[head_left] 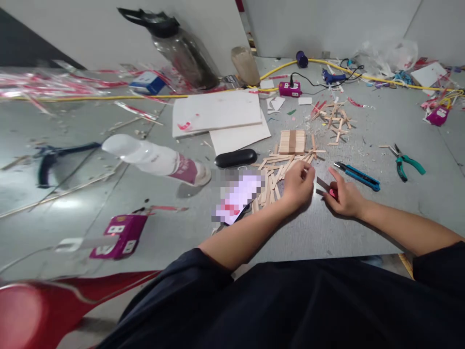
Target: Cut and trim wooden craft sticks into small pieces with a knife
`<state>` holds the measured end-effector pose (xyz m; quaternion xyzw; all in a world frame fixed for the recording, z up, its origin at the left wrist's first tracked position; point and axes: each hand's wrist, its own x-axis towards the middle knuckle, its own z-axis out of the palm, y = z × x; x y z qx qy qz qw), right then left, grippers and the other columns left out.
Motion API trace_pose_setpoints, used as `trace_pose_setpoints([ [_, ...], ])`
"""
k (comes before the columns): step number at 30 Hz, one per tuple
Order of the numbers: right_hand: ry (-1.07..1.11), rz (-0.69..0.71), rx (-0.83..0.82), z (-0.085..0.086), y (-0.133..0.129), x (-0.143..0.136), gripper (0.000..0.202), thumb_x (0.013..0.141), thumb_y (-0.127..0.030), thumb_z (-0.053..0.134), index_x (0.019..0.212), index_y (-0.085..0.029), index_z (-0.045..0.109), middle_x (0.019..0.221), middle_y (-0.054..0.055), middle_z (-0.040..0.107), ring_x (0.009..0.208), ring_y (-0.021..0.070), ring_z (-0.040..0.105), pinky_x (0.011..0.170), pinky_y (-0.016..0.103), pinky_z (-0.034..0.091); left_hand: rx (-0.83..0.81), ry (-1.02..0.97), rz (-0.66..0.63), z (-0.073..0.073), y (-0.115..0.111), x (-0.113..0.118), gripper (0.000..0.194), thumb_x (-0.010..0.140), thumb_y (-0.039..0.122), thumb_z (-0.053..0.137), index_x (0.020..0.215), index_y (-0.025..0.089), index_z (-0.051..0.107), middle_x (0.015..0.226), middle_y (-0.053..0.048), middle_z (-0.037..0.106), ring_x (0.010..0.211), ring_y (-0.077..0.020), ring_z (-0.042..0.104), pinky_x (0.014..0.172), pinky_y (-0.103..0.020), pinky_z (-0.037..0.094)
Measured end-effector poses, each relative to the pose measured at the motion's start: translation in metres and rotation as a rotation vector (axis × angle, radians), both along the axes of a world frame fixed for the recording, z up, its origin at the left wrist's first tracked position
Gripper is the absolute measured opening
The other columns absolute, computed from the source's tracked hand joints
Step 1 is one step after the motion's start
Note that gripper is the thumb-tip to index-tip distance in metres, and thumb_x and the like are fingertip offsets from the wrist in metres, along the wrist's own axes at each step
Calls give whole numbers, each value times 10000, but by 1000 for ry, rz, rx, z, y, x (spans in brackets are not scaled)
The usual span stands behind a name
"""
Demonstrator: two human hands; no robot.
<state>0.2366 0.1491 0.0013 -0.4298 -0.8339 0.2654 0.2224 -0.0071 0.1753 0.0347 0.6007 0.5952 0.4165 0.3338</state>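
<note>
My left hand (298, 183) is over the edge of a loose pile of wooden craft sticks (271, 182), its fingers curled together. Whatever it may be pinching is too small or hidden to make out. Close by on the right, my right hand (345, 198) grips a pair of scissors (321, 183) with a bit of pink handle showing. The two dark blades are spread apart and point toward my left hand. A banded bundle of craft sticks (286, 142) lies just beyond the pile. Several sticks joined into crossed shapes (336, 118) sit farther back.
A blue utility knife (358, 177) and green-handled pliers (405, 164) lie to the right. Left of the pile are a phone (240, 196), a black case (235, 158) and a white bottle (152, 157) on its side. White boards (218, 111) and a dark-lidded bottle (185, 55) are behind.
</note>
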Motion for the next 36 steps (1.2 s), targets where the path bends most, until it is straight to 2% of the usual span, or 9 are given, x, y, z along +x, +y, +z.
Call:
trace_pose_setpoints([
  [2,-110,46,79,1,4,-1,913,1181,-432,587,1958,-51,296,988,102,871,777,277,767,742,392,466,-42,108,132,12,17,-14,121,1138,219,638,1092,265,740,1134,-88,861,976,-268,768,998,-451,604],
  [5,-240,76,167,3,12,-3,893,1193,-421,595,1962,-44,342,1049,150,906,853,324,820,753,404,519,-78,452,166,25,33,-38,173,1150,220,635,1220,241,792,1400,-166,877,1314,-368,799,1175,-524,588],
  [8,-317,88,237,6,23,-7,742,1236,-379,546,1930,-129,481,1249,204,911,991,356,862,773,408,571,-174,732,140,24,33,-51,254,1159,344,666,1280,202,839,1516,-258,848,1477,-476,748,1238,-588,569],
  [11,-367,21,261,7,36,-9,662,1262,-361,519,1907,-218,540,1483,231,845,1073,357,862,757,394,592,-210,855,124,16,26,-53,306,1176,341,599,1227,190,861,1499,-269,863,1479,-482,755,1242,-593,566],
  [14,-359,-52,252,5,43,-9,665,1253,-346,552,1906,-222,521,1551,243,792,1110,358,851,789,401,626,-212,882,88,12,24,-50,340,1178,313,565,1246,175,868,1505,-270,868,1458,-466,773,1238,-579,568],
  [19,-258,-43,236,-2,44,-8,648,1231,-298,562,1872,-207,524,1543,241,780,1200,370,839,913,446,684,-179,867,102,12,28,-54,345,1180,274,505,1239,173,830,1462,-298,863,1419,-482,769,1222,-596,559],
  [25,-142,-16,196,-3,40,-5,664,1191,-304,613,1840,-189,526,1564,254,793,1397,429,811,1085,566,711,-78,598,171,4,22,-71,158,1177,264,562,1166,267,720,1316,-196,882,1271,-407,804,1128,-557,608],
  [31,-83,-27,148,2,35,-1,626,1179,-312,620,1797,-226,575,1423,205,838,1311,413,832,1067,567,708,-108,385,110,-4,19,-80,237,1154,254,625,1335,240,777,1317,-159,908,1239,-346,832,1166,-532,644],
  [36,-55,-26,143,5,31,1,593,1192,-334,623,1774,-224,597,1429,208,849,1288,413,841,1064,576,711,-5,537,93,-4,13,-84,197,1142,264,634,1242,250,804,1278,-139,898,1157,-319,822,1131,-515,649],
])
